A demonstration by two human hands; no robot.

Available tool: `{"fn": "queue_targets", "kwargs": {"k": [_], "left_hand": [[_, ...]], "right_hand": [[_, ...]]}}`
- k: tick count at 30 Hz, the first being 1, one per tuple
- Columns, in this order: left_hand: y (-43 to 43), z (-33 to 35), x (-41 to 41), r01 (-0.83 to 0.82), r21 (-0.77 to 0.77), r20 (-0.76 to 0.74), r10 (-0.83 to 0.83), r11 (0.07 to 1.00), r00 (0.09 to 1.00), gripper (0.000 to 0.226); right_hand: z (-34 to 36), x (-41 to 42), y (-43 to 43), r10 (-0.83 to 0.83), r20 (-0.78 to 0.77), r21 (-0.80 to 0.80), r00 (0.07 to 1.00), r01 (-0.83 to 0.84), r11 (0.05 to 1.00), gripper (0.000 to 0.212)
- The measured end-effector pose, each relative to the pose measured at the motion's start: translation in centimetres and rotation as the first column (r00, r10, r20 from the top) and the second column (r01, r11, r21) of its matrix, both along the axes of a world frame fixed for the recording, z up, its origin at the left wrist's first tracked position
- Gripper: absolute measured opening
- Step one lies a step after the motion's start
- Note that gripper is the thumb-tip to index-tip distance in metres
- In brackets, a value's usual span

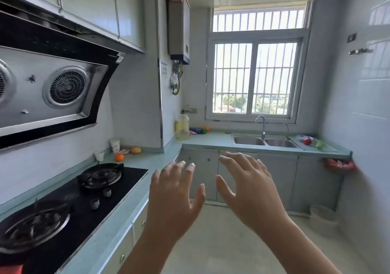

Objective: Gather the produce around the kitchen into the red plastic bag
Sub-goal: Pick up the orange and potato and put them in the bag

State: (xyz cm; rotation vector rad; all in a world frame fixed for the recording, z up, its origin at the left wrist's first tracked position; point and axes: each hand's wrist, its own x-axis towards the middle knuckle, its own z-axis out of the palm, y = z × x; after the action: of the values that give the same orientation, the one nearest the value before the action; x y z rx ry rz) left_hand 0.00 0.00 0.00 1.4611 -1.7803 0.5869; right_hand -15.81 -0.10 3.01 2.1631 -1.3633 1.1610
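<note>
Red plastic bag (pixel 339 164) hangs crumpled below smooth countertop (pixel 211 141).

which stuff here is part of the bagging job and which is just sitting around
For the job:
red plastic bag at the counter's end
orange and yellow fruit beyond the stove
small orange piece and small green piece by the oil bottle
red fruit and green fruit right of the sink

Just lying about:
oil bottle
tall paper cup
short paper cup
stove
floor bin

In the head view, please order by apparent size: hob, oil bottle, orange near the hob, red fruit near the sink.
1. hob
2. oil bottle
3. orange and red fruit look alike; the orange is nearer, so unranked.
</note>
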Motion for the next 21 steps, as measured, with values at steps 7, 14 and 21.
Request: {"fn": "queue_targets", "kwargs": {"k": [7,14,21], "left_hand": [[-2.3,-5.4,4.0,0.049,0.077,-0.033,-0.046,0.996,0.998,0.047],[-4.5,-10.0,5.5,0.062,0.163,-0.059,-0.053,0.985,0.997,0.047],[-10.5,-12.6,3.6,0.088,0.214,-0.065,-0.075,0.973,0.995,0.043]], "right_hand": [[-4.5,4.2,-2.1,0.021,0.037,0.053,0.999,-0.023,0.998,0.043],[-9.8,6.0,-4.6,0.008,0.061,0.177,0.998,-0.018,0.984,0.043],[-12.7,3.7,-11.5,0.077,0.13,0.246,0.989,-0.107,0.963,0.041]]}}
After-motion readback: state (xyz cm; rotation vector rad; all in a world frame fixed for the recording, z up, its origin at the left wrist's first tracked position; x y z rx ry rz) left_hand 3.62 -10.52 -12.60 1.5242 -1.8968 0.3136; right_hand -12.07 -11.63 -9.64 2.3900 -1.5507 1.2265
